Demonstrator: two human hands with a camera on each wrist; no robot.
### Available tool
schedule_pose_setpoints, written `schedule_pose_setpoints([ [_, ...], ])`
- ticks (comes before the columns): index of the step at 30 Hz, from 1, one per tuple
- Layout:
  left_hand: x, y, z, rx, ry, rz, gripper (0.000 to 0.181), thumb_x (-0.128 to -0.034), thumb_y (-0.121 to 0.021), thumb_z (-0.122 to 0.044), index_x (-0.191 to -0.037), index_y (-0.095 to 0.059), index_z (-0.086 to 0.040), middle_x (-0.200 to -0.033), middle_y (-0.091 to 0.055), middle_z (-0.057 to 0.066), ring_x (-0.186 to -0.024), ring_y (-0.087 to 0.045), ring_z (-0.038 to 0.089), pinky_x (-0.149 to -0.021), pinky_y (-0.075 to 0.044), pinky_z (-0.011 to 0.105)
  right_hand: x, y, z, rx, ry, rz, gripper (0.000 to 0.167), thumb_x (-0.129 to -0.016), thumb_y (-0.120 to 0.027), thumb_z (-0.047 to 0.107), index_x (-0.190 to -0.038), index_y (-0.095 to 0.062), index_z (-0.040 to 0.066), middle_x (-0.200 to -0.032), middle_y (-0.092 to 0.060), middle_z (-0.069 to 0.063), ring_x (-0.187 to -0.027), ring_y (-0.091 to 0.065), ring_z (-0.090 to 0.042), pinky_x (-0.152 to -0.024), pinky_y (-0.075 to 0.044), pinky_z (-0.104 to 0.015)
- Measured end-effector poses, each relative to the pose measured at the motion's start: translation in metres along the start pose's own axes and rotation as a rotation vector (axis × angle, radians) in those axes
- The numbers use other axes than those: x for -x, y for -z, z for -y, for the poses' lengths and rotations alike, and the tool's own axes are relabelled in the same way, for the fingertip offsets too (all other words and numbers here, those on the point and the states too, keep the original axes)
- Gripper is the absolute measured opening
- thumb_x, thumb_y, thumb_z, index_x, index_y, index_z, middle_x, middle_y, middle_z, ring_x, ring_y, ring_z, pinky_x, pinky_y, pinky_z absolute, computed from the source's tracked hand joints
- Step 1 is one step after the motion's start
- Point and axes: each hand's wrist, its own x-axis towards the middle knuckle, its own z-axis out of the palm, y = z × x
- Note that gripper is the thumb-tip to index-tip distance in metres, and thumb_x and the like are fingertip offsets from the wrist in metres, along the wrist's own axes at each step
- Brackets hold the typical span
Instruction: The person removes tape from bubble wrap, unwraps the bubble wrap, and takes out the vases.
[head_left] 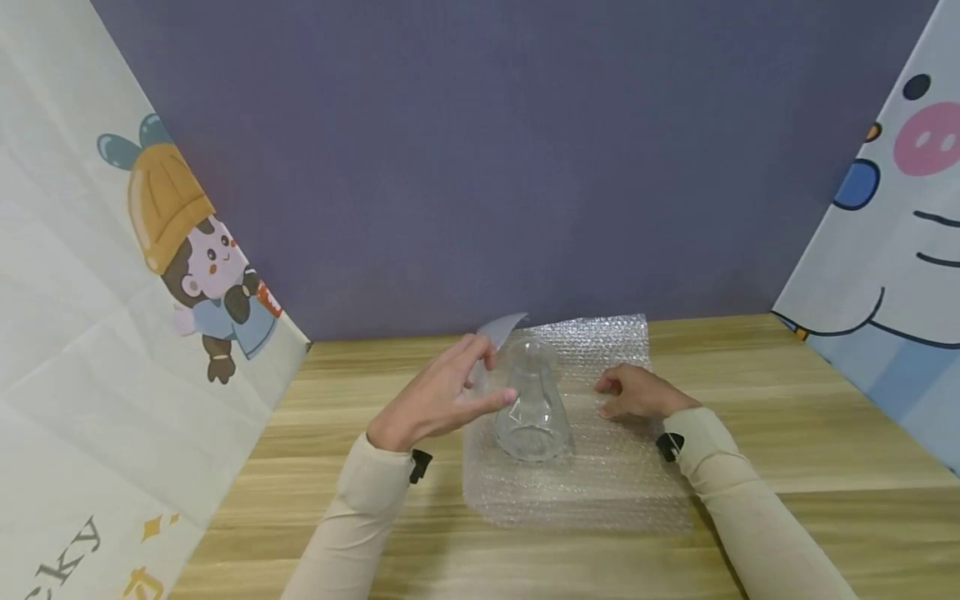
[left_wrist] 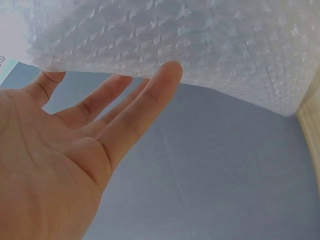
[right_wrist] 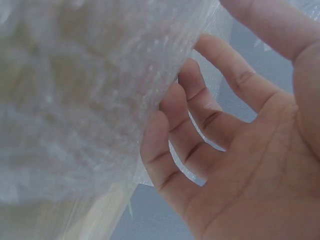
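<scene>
A clear glass conical flask [head_left: 534, 417] is on a sheet of bubble wrap [head_left: 600, 492], its wide base toward me and its neck away. The sheet's left side is raised beside the flask. My left hand [head_left: 442, 392] is at that raised side, with its fingers spread and fingertips against the wrap's edge [left_wrist: 150, 45]; its thumb reaches in front of the flask. On the other side, my right hand [head_left: 637, 392] rests its loosely bent fingers on the wrap [right_wrist: 90, 100], apart from the flask. Neither hand grips the glass.
The wood-grain table [head_left: 750, 375] ends at a dark grey-blue back panel [head_left: 480, 167]. Pale cloth panels with cartoon prints stand at the left [head_left: 75, 292] and right [head_left: 900, 275].
</scene>
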Motion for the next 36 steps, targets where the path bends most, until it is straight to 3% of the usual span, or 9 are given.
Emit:
schedule_pose_setpoints([
  [6,0.0005,-0.0003,0.0036,-0.008,-0.016,-0.025,0.045,-0.0995,-0.044,-0.069,-0.106,-0.051,-0.025,-0.108,-0.055,-0.005,-0.085,-0.056,0.015,-0.071,-0.05,0.031,-0.0003,-0.0016,0.0002,-0.009,0.003,-0.002,0.041,-0.084,-0.085,0.017,-0.117,-0.07,-0.002,-0.107,-0.07,-0.012,-0.094,-0.059,-0.021,-0.082,-0.052,-0.039],
  [9,-0.0001,-0.0004,0.0052,-0.024,-0.032,-0.044,0.039,-0.1076,-0.034,-0.056,-0.106,-0.054,-0.023,-0.113,-0.058,-0.002,-0.092,-0.056,0.015,-0.079,-0.05,0.034,-0.0011,-0.0027,-0.0007,-0.01,0.0,-0.007,0.041,-0.083,-0.084,0.016,-0.116,-0.07,-0.003,-0.104,-0.069,-0.011,-0.092,-0.058,-0.02,-0.081,-0.051,-0.037],
  [12,-0.0004,-0.0006,0.0057,-0.042,-0.041,-0.053,0.028,-0.1107,-0.036,-0.04,-0.105,-0.056,-0.021,-0.114,-0.059,-0.001,-0.094,-0.055,0.015,-0.081,-0.049,0.034,-0.0004,-0.0034,-0.0005,-0.016,-0.002,-0.01,0.04,-0.083,-0.085,0.015,-0.115,-0.07,-0.003,-0.103,-0.069,-0.012,-0.091,-0.058,-0.02,-0.08,-0.051,-0.036],
  [22,-0.0008,-0.0009,0.0063,-0.085,-0.029,-0.058,0.007,-0.0997,-0.049,-0.018,-0.099,-0.053,-0.023,-0.103,-0.055,-0.005,-0.085,-0.055,0.016,-0.071,-0.048,0.028,0.0003,-0.0035,-0.0015,-0.017,0.006,-0.006,0.039,-0.083,-0.084,0.016,-0.115,-0.07,-0.002,-0.104,-0.069,-0.012,-0.09,-0.056,-0.019,-0.08,-0.05,-0.035],
  [27,-0.0002,0.0,0.0052,-0.087,-0.008,-0.033,0.019,-0.0909,-0.051,-0.009,-0.106,-0.053,-0.02,-0.104,-0.055,-0.003,-0.079,-0.05,0.012,-0.07,-0.046,0.029,-0.0013,-0.0027,-0.0012,-0.026,0.012,-0.009,0.038,-0.083,-0.084,0.015,-0.114,-0.07,-0.002,-0.103,-0.069,-0.012,-0.09,-0.055,-0.018,-0.079,-0.049,-0.035],
  [32,0.0002,0.0023,0.005,-0.082,0.022,-0.015,0.027,-0.0917,-0.052,-0.008,-0.115,-0.055,-0.02,-0.108,-0.055,-0.005,-0.079,-0.051,0.013,-0.068,-0.047,0.03,-0.002,-0.0019,-0.0016,-0.03,0.013,-0.006,0.038,-0.083,-0.084,0.016,-0.114,-0.07,-0.002,-0.103,-0.068,-0.012,-0.09,-0.056,-0.019,-0.08,-0.049,-0.035],
  [36,-0.0011,0.0044,0.005,-0.075,0.022,-0.009,0.029,-0.0926,-0.052,-0.007,-0.118,-0.058,-0.019,-0.117,-0.058,-0.004,-0.087,-0.054,0.016,-0.075,-0.049,0.032,-0.0008,0.0003,-0.0015,-0.022,0.012,-0.01,0.039,-0.083,-0.084,0.017,-0.114,-0.07,-0.002,-0.104,-0.069,-0.013,-0.093,-0.058,-0.021,-0.082,-0.051,-0.038],
])
